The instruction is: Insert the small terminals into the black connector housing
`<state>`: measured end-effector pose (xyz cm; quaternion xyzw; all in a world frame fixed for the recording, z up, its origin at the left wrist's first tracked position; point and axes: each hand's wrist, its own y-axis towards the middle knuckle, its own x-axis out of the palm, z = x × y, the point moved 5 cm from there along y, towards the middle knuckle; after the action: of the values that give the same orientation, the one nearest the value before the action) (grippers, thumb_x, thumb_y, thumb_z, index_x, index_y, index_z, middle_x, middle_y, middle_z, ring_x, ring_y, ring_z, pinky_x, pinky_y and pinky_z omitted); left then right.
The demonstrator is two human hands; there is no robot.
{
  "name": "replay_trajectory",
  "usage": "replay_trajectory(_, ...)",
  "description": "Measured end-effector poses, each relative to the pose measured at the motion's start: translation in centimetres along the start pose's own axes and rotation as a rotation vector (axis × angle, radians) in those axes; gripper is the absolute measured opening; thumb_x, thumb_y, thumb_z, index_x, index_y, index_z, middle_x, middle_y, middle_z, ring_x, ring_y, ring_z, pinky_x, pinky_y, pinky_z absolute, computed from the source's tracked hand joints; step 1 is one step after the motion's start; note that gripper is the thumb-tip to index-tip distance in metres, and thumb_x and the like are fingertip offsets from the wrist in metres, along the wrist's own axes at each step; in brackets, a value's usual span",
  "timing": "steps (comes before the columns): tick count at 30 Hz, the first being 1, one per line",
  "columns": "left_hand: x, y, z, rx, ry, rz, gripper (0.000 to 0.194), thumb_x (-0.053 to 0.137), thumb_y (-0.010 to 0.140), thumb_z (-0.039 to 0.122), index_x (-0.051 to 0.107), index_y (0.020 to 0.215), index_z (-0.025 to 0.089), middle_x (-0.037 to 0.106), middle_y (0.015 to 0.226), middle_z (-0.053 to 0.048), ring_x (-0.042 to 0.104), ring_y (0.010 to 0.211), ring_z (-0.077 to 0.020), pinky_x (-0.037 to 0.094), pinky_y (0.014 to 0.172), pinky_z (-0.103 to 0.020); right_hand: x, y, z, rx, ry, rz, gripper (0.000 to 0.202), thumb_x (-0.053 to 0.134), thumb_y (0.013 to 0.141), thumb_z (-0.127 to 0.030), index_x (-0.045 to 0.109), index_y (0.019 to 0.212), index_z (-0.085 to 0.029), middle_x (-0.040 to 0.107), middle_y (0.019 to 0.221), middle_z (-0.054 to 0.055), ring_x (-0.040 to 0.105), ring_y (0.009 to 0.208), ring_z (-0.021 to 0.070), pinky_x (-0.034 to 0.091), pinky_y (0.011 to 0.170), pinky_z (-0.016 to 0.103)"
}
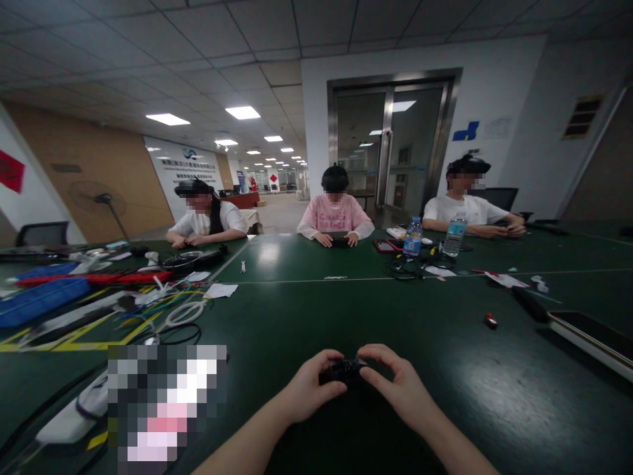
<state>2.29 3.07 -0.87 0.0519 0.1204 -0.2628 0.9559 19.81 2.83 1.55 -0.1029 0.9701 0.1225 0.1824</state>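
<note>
Both hands meet over the dark green table [277, 330], near its front edge. Between them is a small black object [341, 371] whose details are too dark to make out. My left hand [316, 386] grips its left side, thumb in front and fingers behind. At its right end, my right hand [393, 379] has thumb and forefinger closed on a small part.
Cables, a blue tray [44, 302] and a white power strip [74, 419] lie at left. A small red item [490, 320] and a tablet-like device [593, 336] are at right. Two bottles [412, 237] stand further back. Three people with headsets sit across the table.
</note>
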Motion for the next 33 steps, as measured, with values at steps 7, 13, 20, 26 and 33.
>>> replay_trajectory(7, 0.1, -0.1, 0.4, 0.023, -0.006, -0.005, 0.038, 0.062, 0.078, 0.019, 0.048, 0.113, 0.019, 0.061, 0.103, -0.004, 0.058, 0.097, -0.0206, 0.043, 0.087, -0.035, 1.6, -0.2, 0.0, -0.007, -0.065, -0.103, 0.022, 0.063, 0.073, -0.020, 0.070, 0.092, -0.029, 0.062, 0.111, 0.003, 0.056, 0.108, 0.0248, 0.041, 0.097, 0.042)
replay_trajectory(13, 0.0, 0.1, 0.1, 0.020, -0.040, 0.012, 0.036, 0.060, 0.080, 0.018, 0.047, 0.113, 0.018, 0.061, 0.100, -0.004, 0.058, 0.093, -0.0191, 0.045, 0.081, -0.032, 1.7, -0.1, -0.2, 0.001, 0.011, -0.068, 0.021, 0.063, 0.074, -0.022, 0.069, 0.093, -0.026, 0.062, 0.111, 0.004, 0.056, 0.108, 0.0242, 0.040, 0.098, 0.041)
replay_trajectory(20, -0.1, 0.1, -0.3, 0.031, -0.039, -0.002, 0.036, 0.059, 0.081, 0.018, 0.045, 0.115, 0.018, 0.061, 0.104, -0.005, 0.058, 0.096, -0.0197, 0.045, 0.082, -0.032, 1.9, 0.0, 0.3, 0.025, 0.031, -0.067, 0.020, 0.065, 0.072, -0.023, 0.070, 0.091, -0.025, 0.064, 0.112, 0.004, 0.057, 0.108, 0.0254, 0.040, 0.098, 0.043)
replay_trajectory(26, -0.2, 0.2, 0.2, 0.044, 0.036, -0.006, 0.037, 0.058, 0.083, 0.022, 0.045, 0.117, 0.018, 0.059, 0.108, -0.007, 0.056, 0.099, -0.0208, 0.045, 0.085, -0.034, 1.7, 0.0, 1.1, 0.040, 0.049, -0.132, 0.039, 0.066, 0.072, -0.022, 0.063, 0.111, -0.028, 0.064, 0.115, 0.003, 0.056, 0.110, 0.0246, 0.041, 0.098, 0.045)
replay_trajectory(33, -0.4, 0.2, 1.1, 0.071, 0.515, 0.110, 0.031, 0.058, 0.082, 0.030, 0.056, 0.112, 0.021, 0.051, 0.113, -0.007, 0.048, 0.106, -0.0226, 0.040, 0.093, -0.034, 1.4, -0.1, 1.7, 0.038, 0.016, -0.108, 0.045, 0.061, 0.073, -0.018, 0.058, 0.116, -0.029, 0.063, 0.117, 0.001, 0.057, 0.111, 0.0232, 0.043, 0.096, 0.045)
